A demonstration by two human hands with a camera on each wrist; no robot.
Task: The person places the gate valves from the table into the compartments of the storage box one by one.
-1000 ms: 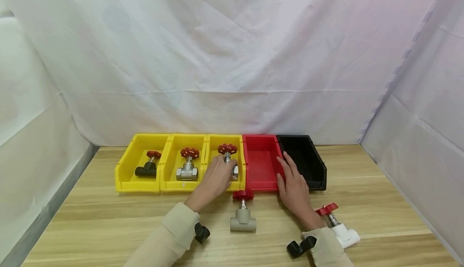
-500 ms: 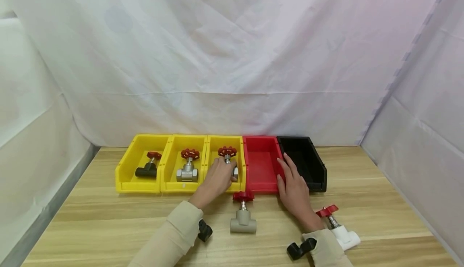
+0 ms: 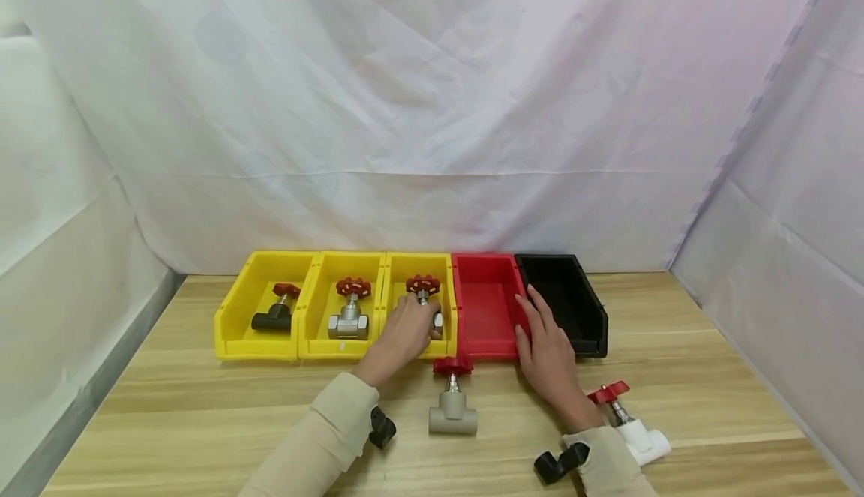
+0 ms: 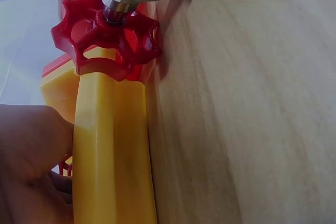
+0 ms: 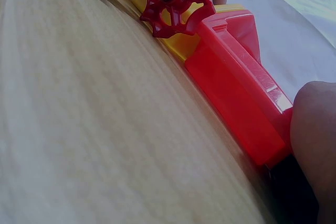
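Note:
In the head view my left hand (image 3: 403,332) reaches into the third yellow bin (image 3: 442,348) and grips a metal gate valve (image 3: 438,323) by its body. Its red handwheel (image 3: 423,284) shows beyond my fingers; much of the body is hidden. My right hand (image 3: 548,351) rests with fairly straight fingers on the shared edge of the red bin (image 3: 484,348) and the black bin (image 3: 589,345). In front of the bins a grey plastic valve (image 3: 453,413) with a red handwheel lies on the table. A white valve (image 3: 641,439) lies beside my right forearm.
Two more yellow bins stand to the left: one contains a black valve (image 3: 272,319), the other a metal valve (image 3: 348,323). All bins form one row before the white cloth (image 3: 418,145). Wooden table (image 3: 182,422) extends in front.
The metal valve's handwheel sits slightly lower in the bin than a second ago, and my left wrist has shifted a little to the right. My right hand has stayed in place.

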